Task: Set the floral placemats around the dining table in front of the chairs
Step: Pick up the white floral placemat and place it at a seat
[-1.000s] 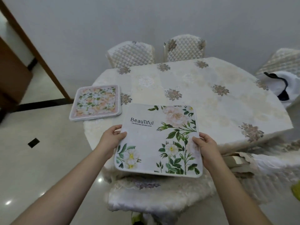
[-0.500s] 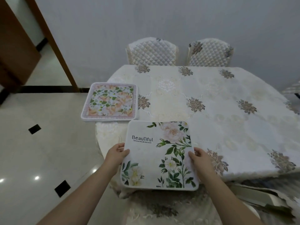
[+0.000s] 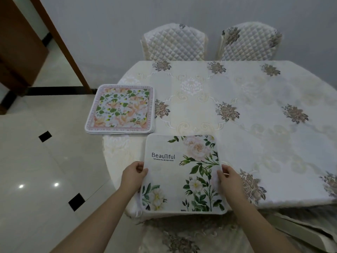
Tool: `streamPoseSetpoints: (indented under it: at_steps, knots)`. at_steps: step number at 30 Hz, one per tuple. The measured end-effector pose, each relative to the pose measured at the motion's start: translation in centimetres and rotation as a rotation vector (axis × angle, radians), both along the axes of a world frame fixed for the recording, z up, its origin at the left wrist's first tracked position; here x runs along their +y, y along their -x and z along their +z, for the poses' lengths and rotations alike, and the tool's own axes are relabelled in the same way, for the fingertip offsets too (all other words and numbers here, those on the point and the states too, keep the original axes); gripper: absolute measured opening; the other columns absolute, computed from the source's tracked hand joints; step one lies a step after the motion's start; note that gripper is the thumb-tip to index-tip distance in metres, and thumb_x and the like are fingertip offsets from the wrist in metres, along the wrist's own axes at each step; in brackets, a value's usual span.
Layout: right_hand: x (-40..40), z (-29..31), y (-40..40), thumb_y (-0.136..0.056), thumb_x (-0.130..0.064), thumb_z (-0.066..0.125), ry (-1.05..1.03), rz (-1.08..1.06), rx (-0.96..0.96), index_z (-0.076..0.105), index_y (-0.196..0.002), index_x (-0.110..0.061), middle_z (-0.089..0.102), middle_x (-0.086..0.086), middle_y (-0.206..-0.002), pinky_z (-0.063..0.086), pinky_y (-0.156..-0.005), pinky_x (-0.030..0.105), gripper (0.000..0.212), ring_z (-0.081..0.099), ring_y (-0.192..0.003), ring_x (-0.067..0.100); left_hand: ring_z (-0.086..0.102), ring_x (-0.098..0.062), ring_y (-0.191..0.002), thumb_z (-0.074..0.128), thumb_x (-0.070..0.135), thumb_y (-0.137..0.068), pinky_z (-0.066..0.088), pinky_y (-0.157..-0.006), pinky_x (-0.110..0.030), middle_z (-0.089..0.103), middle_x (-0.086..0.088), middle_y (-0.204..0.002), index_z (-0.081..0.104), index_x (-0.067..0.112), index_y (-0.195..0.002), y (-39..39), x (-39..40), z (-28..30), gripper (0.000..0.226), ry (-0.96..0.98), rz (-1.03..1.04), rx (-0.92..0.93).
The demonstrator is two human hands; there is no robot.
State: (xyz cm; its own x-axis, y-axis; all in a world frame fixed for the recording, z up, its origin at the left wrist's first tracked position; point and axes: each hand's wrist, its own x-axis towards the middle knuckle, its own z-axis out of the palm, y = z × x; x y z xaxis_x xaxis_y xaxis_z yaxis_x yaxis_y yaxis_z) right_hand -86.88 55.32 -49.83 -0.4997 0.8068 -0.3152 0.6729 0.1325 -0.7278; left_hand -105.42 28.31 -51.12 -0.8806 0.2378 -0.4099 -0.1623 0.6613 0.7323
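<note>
Hands, left and right, each gripping a side edge of white floral placemat on table.

A white placemat (pink and white blooms, "Beautiful" printed on it) lies at the table's near edge. A stack of peach-floral placemats sits just beyond, overhanging the left edge.

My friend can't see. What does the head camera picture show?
Two hands, left hand and right hand, hold a white floral placemat at the near edge of a cloth-covered dining table. A stack of pink-and-green placemats lies at the table's left; two quilted chairs stand opposite.
</note>
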Motion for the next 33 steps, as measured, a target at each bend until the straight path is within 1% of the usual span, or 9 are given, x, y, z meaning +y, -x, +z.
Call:
streamPoseSetpoints:
  at_steps: [2,5,8,15,18,20,25,30,33]
  knots:
    - [0.0,-0.2,0.1,-0.098,-0.016,0.055,-0.025,0.010,0.008,0.064,-0.121,-0.011,0.062,-0.002,-0.095,0.047,-0.082,0.033,0.025,0.057,-0.087,0.016,0.063,-0.017,-0.080,0.071,0.019,-0.089,0.048,-0.070,-0.027,0.067,0.004,-0.087,0.066,0.015,-0.102,-0.1,-0.1,-0.3,0.014,0.034,-0.017,0.024]
    - [0.2,-0.6,0.2,-0.097,-0.017,0.057,-0.052,0.012,0.014,0.063,-0.124,-0.013,0.065,0.000,-0.102,0.047,-0.085,0.032,0.028,0.057,-0.090,0.014,0.063,-0.017,-0.079,0.072,0.018,-0.088,0.049,-0.071,-0.027,0.067,-0.001,-0.089,0.065,0.013,-0.108,-0.3,-0.2,-0.5,0.021,0.058,-0.023,0.050]
    - [0.4,-1.2,-0.1,-0.096,-0.017,0.058,-0.082,0.040,0.015,0.062,-0.125,-0.012,0.065,0.000,-0.105,0.043,-0.084,0.028,0.030,0.055,-0.091,0.012,0.060,-0.010,-0.075,0.072,0.016,-0.089,0.043,-0.066,-0.018,0.066,0.000,-0.088,0.063,0.015,-0.112,-0.7,-0.1,-0.5,0.025,0.065,-0.039,0.113]
    - [0.7,-2.2,-0.2,-0.098,-0.018,0.056,-0.136,0.069,-0.003,0.060,-0.128,-0.013,0.065,0.004,-0.112,0.041,-0.084,0.027,0.031,0.055,-0.093,0.013,0.058,-0.017,-0.079,0.070,0.016,-0.089,0.045,-0.074,-0.029,0.060,-0.003,-0.096,0.062,0.010,-0.119,-0.8,0.3,-1.5,0.032,0.166,-0.127,0.232]
    - [0.4,-2.3,-0.2,-0.098,-0.017,0.052,-0.173,0.051,0.044,0.052,-0.134,-0.014,0.053,0.005,-0.122,0.042,-0.087,0.028,0.036,0.051,-0.102,0.014,0.057,-0.027,-0.095,0.068,0.017,-0.089,0.048,-0.087,-0.038,0.053,-0.012,-0.113,0.059,0.009,-0.125,-1.2,0.1,-2.0,0.038,0.197,-0.144,0.347]
    - [0.1,-2.3,0.2,-0.098,-0.016,0.049,-0.228,0.056,0.075,0.050,-0.136,-0.014,0.049,0.006,-0.126,0.040,-0.093,0.030,0.038,0.047,-0.113,0.018,0.055,-0.032,-0.104,0.061,0.022,-0.091,0.046,-0.088,-0.042,0.055,-0.015,-0.120,0.058,0.008,-0.128,-1.6,0.4,-2.0,0.039,0.217,-0.200,0.486]
    - [-1.3,-2.0,3.9,-0.101,-0.016,0.042,-0.330,0.305,0.094,0.048,-0.141,-0.016,0.050,0.005,-0.138,0.034,-0.109,0.039,0.040,0.042,-0.127,0.020,0.047,-0.029,-0.132,0.039,0.031,-0.093,0.041,-0.103,-0.044,0.053,-0.012,-0.141,0.053,0.007,-0.137,-1.3,3.6,-1.8,0.052,0.245,-0.415,0.668]
    - [-3.9,-3.5,8.7,-0.101,-0.017,0.036,-0.477,0.613,0.029,0.038,-0.148,-0.013,0.036,0.008,-0.155,0.021,-0.119,0.045,0.048,0.027,-0.145,0.025,0.022,-0.027,-0.150,0.024,0.027,-0.093,0.018,-0.121,-0.045,0.029,-0.008,-0.161,0.032,0.012,-0.153,-1.2,8.1,-2.9,0.062,0.359,-0.592,0.599]
    - [-4.2,-5.1,10.2,-0.101,-0.018,0.035,-0.503,0.642,-0.056,0.037,-0.148,-0.012,0.033,0.007,-0.157,0.018,-0.121,0.044,0.047,0.025,-0.147,0.023,0.004,-0.022,-0.153,0.032,0.020,-0.095,0.001,-0.122,-0.040,0.009,-0.004,-0.166,0.017,0.017,-0.158,-1.3,9.9,-3.3,0.064,0.425,-0.591,0.521]
